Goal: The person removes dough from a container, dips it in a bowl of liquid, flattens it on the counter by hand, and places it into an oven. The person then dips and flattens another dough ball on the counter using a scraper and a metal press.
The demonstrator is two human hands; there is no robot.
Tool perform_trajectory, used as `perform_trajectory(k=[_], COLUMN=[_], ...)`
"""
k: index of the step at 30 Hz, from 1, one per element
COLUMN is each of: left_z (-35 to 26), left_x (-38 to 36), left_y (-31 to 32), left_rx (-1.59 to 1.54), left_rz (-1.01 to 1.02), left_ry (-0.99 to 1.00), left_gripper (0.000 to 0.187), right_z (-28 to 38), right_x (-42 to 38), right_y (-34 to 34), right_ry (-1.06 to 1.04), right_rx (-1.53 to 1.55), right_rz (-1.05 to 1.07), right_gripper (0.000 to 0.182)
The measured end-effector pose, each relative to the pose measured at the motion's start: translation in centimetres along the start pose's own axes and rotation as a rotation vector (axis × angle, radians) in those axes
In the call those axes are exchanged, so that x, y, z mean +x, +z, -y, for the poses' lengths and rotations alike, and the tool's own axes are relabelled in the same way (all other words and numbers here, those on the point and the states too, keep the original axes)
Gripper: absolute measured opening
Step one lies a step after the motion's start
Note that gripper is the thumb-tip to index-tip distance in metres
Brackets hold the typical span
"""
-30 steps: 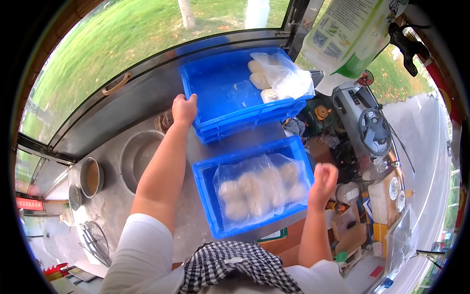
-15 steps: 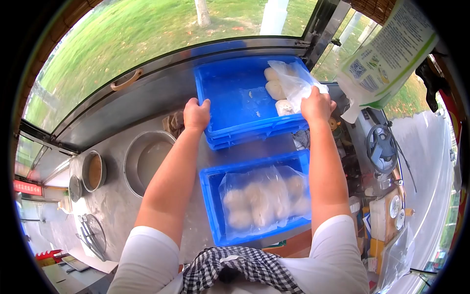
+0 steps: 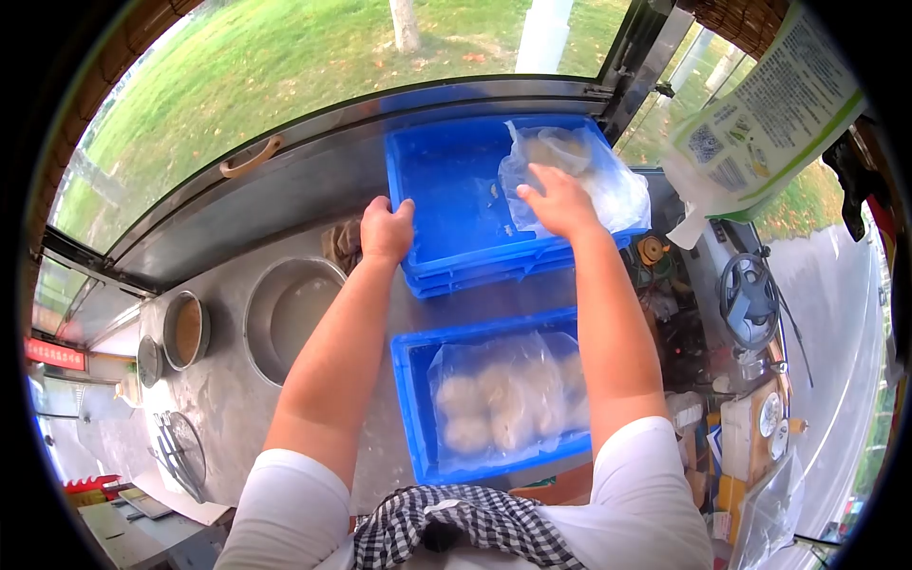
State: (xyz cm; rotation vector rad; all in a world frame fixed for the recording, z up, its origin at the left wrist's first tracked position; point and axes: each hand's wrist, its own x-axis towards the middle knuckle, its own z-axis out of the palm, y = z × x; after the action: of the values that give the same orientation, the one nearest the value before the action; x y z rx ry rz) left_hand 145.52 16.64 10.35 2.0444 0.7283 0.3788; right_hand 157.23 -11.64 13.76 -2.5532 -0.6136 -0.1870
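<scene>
At the back of the counter is a blue plastic crate point(image 3: 446, 190), stacked on another. My left hand point(image 3: 385, 231) is closed on its near left corner. Over the crate's right part spreads a clear plastic sheet point(image 3: 617, 195), covering pale dough balls point(image 3: 560, 150) that show only faintly through it. My right hand point(image 3: 560, 201) rests on or just above this sheet, fingers extended and apart, holding nothing. Closer to me lies a second blue crate point(image 3: 410, 404) with several dough balls point(image 3: 494, 404) under plastic; my right forearm hides its right side.
A large metal basin point(image 3: 261, 318) and a smaller metal pot point(image 3: 185, 331) stand on the left of the counter point(image 3: 228, 404). A crumpled brown cloth point(image 3: 342, 244) sits by the crates. At upper right hangs a plastic package point(image 3: 760, 123). A window ledge point(image 3: 313, 157) borders the back.
The plastic sheet now covers the dough balls that were partly bare. My right hand has let go of its edge and moved left, opening. My left hand stays at the crate.
</scene>
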Motion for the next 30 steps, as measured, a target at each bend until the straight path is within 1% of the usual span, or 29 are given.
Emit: perform_trajectory(k=[1, 4, 5, 8, 10, 11, 13, 14, 15, 16, 17, 18, 19, 20, 22, 24, 26, 27, 28, 30], left_z=[-0.2, 0.4, 0.5, 0.4, 0.5, 0.4, 0.4, 0.4, 0.2, 1.2, 2.0, 1.8, 1.9, 1.0, 0.9, 3.0, 6.1, 6.7, 7.2, 9.7], left_x=[-0.1, 0.4, 0.5, 0.2, 0.4, 0.5, 0.3, 0.3, 0.1, 0.6, 0.7, 0.1, -0.8, -3.0, -7.7, -13.0, -18.5, -21.0, -23.2, -26.6], left_y=[0.0, 0.2, 0.2, 0.1, 0.2, 0.3, 0.1, 0.1, 0.1, 0.6, 0.7, -0.2, -0.8, -2.1, -4.0, -4.7, -5.6, -6.6, -7.5, -8.2], left_rx=[0.003, 0.039, 0.029, 0.019, 0.026, 0.022, 0.02, -0.003, -0.022, -0.105, -0.198, -0.247, -0.356, -0.448, -0.336, -0.376, -0.311, -0.184, -0.058, 0.083], left_rz=[0.001, -0.019, -0.013, -0.006, -0.019, -0.02, -0.023, -0.052, -0.075, -0.131, -0.16, -0.164, -0.151, -0.075, -0.171, -0.1, 0.068, 0.146, 0.22, 0.326], left_ry=[-0.003, 0.046, 0.046, 0.037, 0.039, 0.053, 0.065, 0.066, 0.053, 0.049, 0.049, 0.081, 0.113, 0.088, 0.272, 0.405, 0.447, 0.428, 0.413, 0.404], left_gripper=[0.043, 0.043, 0.043, 0.043, 0.043, 0.045, 0.049, 0.053, 0.058, 0.065, 0.065, 0.061, 0.054, 0.049, 0.042, 0.035, 0.03, 0.029, 0.029, 0.027], right_z=[0.5, 3.4, 4.0, 4.0, 2.4, 1.4, 1.5, 2.0, 2.5, 2.7, 2.2, 1.3, 0.5, -0.3, -2.5, -4.6, -6.0, -6.1, -6.1, -6.0], right_x=[0.8, 1.1, 1.1, 0.1, -0.8, -1.3, -3.3, -4.8, -6.6, -8.8, -11.0, -13.5, -16.4, -19.0, -24.5, -30.0, -34.5, -36.1, -37.1, -38.7], right_y=[0.2, -0.6, -1.2, -1.9, -1.1, -0.8, -2.7, -3.9, -5.4, -6.3, -6.5, -6.4, -6.1, -6.0, -5.0, -3.7, -3.1, -2.9, -2.8, -2.9], right_ry=[0.062, 0.203, 0.205, 0.202, 0.099, 0.049, 0.012, 0.0, -0.028, -0.041, 0.019, 0.092, 0.166, 0.229, 0.414, 0.508, 0.558, 0.582, 0.552, 0.489], right_rx=[-0.063, -0.24, -0.173, 0.006, -0.017, -0.028, 0.111, 0.183, 0.269, 0.355, 0.492, 0.62, 0.619, 0.614, 0.365, 0.13, -0.005, -0.072, -0.082, -0.106], right_rz=[0.248, 0.658, 0.654, 0.449, 0.229, 0.119, 0.012, -0.029, -0.141, -0.245, -0.311, -0.382, -0.404, -0.441, -0.348, -0.222, -0.165, -0.13, -0.13, -0.132], right_gripper=[0.062, 0.066, 0.065, 0.062, 0.059, 0.057, 0.05, 0.047, 0.042, 0.037, 0.034, 0.031, 0.03, 0.028, 0.031, 0.037, 0.041, 0.042, 0.043, 0.044])
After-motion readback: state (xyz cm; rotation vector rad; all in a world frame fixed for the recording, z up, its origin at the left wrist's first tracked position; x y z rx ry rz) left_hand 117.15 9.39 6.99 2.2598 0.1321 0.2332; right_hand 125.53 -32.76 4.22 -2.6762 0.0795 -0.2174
